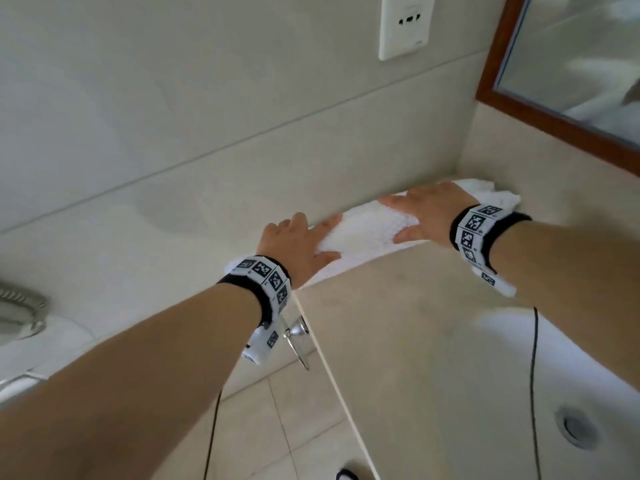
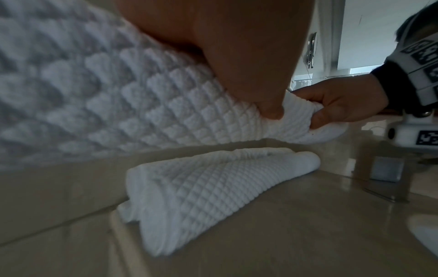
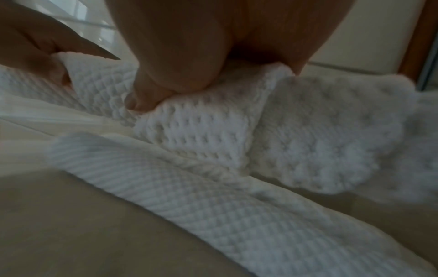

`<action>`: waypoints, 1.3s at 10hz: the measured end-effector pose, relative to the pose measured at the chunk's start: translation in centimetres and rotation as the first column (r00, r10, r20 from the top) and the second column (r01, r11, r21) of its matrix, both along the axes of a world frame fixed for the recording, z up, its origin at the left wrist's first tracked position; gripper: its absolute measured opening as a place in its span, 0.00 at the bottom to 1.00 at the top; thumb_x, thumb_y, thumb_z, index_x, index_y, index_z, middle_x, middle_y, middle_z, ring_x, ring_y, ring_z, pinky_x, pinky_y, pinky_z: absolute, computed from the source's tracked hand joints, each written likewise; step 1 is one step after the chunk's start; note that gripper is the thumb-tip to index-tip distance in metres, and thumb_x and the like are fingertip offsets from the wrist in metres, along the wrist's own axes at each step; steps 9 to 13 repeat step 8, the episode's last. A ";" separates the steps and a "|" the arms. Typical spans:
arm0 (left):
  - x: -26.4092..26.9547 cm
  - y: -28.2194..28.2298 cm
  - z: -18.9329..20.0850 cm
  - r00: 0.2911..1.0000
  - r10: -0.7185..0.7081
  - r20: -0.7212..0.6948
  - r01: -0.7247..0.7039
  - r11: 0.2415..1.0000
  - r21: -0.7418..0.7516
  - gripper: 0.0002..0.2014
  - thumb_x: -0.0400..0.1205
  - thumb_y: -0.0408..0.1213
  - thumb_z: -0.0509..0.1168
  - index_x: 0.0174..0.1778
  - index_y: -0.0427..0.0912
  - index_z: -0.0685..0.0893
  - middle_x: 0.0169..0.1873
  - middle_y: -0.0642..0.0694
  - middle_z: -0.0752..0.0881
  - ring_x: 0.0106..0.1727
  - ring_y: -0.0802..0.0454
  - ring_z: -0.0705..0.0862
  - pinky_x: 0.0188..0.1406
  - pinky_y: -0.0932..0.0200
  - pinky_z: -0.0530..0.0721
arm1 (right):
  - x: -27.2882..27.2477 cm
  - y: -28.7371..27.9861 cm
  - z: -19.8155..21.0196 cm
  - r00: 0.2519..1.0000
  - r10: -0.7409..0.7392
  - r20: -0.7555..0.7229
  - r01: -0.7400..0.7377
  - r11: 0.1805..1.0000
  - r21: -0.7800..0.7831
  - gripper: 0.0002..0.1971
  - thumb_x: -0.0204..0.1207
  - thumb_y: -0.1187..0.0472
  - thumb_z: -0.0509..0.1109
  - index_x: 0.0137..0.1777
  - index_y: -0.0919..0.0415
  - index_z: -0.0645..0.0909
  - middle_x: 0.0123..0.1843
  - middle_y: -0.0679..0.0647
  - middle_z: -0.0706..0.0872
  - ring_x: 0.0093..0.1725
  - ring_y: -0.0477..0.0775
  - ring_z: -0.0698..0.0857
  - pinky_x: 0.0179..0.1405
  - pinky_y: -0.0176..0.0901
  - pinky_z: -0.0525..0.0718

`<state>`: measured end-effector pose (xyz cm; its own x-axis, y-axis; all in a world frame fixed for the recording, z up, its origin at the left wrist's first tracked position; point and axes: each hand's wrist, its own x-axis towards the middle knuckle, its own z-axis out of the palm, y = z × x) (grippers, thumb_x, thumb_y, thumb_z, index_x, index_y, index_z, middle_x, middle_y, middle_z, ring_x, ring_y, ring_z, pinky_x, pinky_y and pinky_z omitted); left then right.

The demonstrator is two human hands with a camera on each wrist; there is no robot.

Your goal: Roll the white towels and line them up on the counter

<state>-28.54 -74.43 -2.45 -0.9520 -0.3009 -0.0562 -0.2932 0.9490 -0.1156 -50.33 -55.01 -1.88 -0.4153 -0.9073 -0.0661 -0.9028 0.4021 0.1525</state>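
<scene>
A white waffle-weave towel roll [image 1: 367, 233] lies lengthwise along the back of the beige counter [image 1: 415, 341], close to the tiled wall. My left hand [image 1: 298, 244] grips its left part, thumb at the front and fingers over the top. My right hand [image 1: 429, 213] grips its right part the same way. The left wrist view shows this towel roll [image 2: 118, 93] just above the counter, with the right hand [image 2: 343, 105] curled round its end. A second rolled white towel [image 2: 213, 187] lies on the counter in front of it and shows below the held roll [image 3: 213, 206].
A white sink basin [image 1: 588, 368] with a drain [image 1: 576, 427] is set in the counter at the near right. A wood-framed mirror [image 1: 554, 126] hangs at the right, a wall socket [image 1: 407, 26] above. The counter's left edge [image 1: 322, 358] drops to a tiled floor.
</scene>
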 end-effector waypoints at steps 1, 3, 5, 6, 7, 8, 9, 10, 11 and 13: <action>-6.6 -2.0 -1.5 0.999 -0.038 0.028 0.038 0.999 0.008 0.34 0.82 0.71 0.46 0.83 0.69 0.44 0.59 0.44 0.76 0.58 0.42 0.80 0.60 0.43 0.76 | -5.8 -1.5 -1.3 0.999 -0.038 0.037 0.037 0.999 0.033 0.38 0.74 0.25 0.60 0.81 0.35 0.55 0.74 0.52 0.78 0.71 0.62 0.77 0.68 0.58 0.75; -11.8 -3.2 -5.8 0.997 -0.014 0.081 0.008 0.997 0.081 0.35 0.82 0.72 0.45 0.84 0.69 0.45 0.68 0.42 0.74 0.71 0.40 0.74 0.73 0.43 0.70 | -11.3 -3.1 -4.7 0.990 -0.067 0.122 0.057 0.995 0.081 0.39 0.73 0.27 0.65 0.81 0.39 0.62 0.72 0.52 0.78 0.69 0.59 0.77 0.68 0.57 0.74; -12.3 -3.8 -6.3 0.996 -0.046 0.073 0.036 0.991 0.129 0.37 0.80 0.73 0.46 0.84 0.66 0.46 0.63 0.44 0.75 0.67 0.42 0.76 0.72 0.43 0.73 | -12.1 -3.5 -5.4 0.985 -0.071 0.159 0.059 0.995 0.079 0.42 0.70 0.24 0.64 0.82 0.40 0.60 0.71 0.52 0.79 0.69 0.60 0.77 0.67 0.57 0.74; -11.4 -4.5 -5.7 0.997 -0.032 0.069 0.020 0.985 0.171 0.39 0.80 0.72 0.52 0.85 0.64 0.49 0.66 0.44 0.75 0.69 0.43 0.76 0.72 0.45 0.73 | -10.6 -3.9 -4.5 0.975 -0.113 0.190 0.090 0.988 0.125 0.48 0.69 0.23 0.63 0.85 0.41 0.53 0.77 0.54 0.73 0.76 0.61 0.71 0.74 0.58 0.69; -8.0 -6.2 -3.5 0.996 -0.042 0.078 0.023 0.973 0.230 0.40 0.81 0.68 0.57 0.86 0.61 0.51 0.72 0.45 0.75 0.74 0.44 0.73 0.74 0.47 0.72 | -6.7 -5.5 -3.1 0.964 -0.087 0.251 0.063 0.993 0.102 0.49 0.70 0.23 0.63 0.86 0.42 0.49 0.82 0.56 0.67 0.79 0.61 0.67 0.77 0.58 0.66; -3.0 -8.8 -0.6 0.999 -0.021 0.032 0.012 0.967 0.255 0.39 0.82 0.65 0.60 0.86 0.57 0.55 0.77 0.46 0.73 0.78 0.46 0.69 0.76 0.49 0.71 | -1.3 -9.6 -1.2 0.954 0.018 0.298 -0.039 0.997 0.064 0.48 0.72 0.25 0.62 0.86 0.42 0.49 0.83 0.56 0.64 0.80 0.62 0.66 0.78 0.59 0.67; -3.0 -8.8 -0.6 0.999 -0.021 0.032 0.012 0.967 0.255 0.39 0.82 0.65 0.60 0.86 0.57 0.55 0.77 0.46 0.73 0.78 0.46 0.69 0.76 0.49 0.71 | -1.3 -9.6 -1.2 0.954 0.018 0.298 -0.039 0.997 0.064 0.48 0.72 0.25 0.62 0.86 0.42 0.49 0.83 0.56 0.64 0.80 0.62 0.66 0.78 0.59 0.67; -3.0 -8.8 -0.6 0.999 -0.021 0.032 0.012 0.967 0.255 0.39 0.82 0.65 0.60 0.86 0.57 0.55 0.77 0.46 0.73 0.78 0.46 0.69 0.76 0.49 0.71 | -1.3 -9.6 -1.2 0.954 0.018 0.298 -0.039 0.997 0.064 0.48 0.72 0.25 0.62 0.86 0.42 0.49 0.83 0.56 0.64 0.80 0.62 0.66 0.78 0.59 0.67; -3.0 -8.8 -0.6 0.999 -0.021 0.032 0.012 0.967 0.255 0.39 0.82 0.65 0.60 0.86 0.57 0.55 0.77 0.46 0.73 0.78 0.46 0.69 0.76 0.49 0.71 | -1.3 -9.6 -1.2 0.954 0.018 0.298 -0.039 0.997 0.064 0.48 0.72 0.25 0.62 0.86 0.42 0.49 0.83 0.56 0.64 0.80 0.62 0.66 0.78 0.59 0.67; -3.0 -8.8 -0.6 0.999 -0.021 0.032 0.012 0.967 0.255 0.39 0.82 0.65 0.60 0.86 0.57 0.55 0.77 0.46 0.73 0.78 0.46 0.69 0.76 0.49 0.71 | -1.3 -9.6 -1.2 0.954 0.018 0.298 -0.039 0.997 0.064 0.48 0.72 0.25 0.62 0.86 0.42 0.49 0.83 0.56 0.64 0.80 0.62 0.66 0.78 0.59 0.67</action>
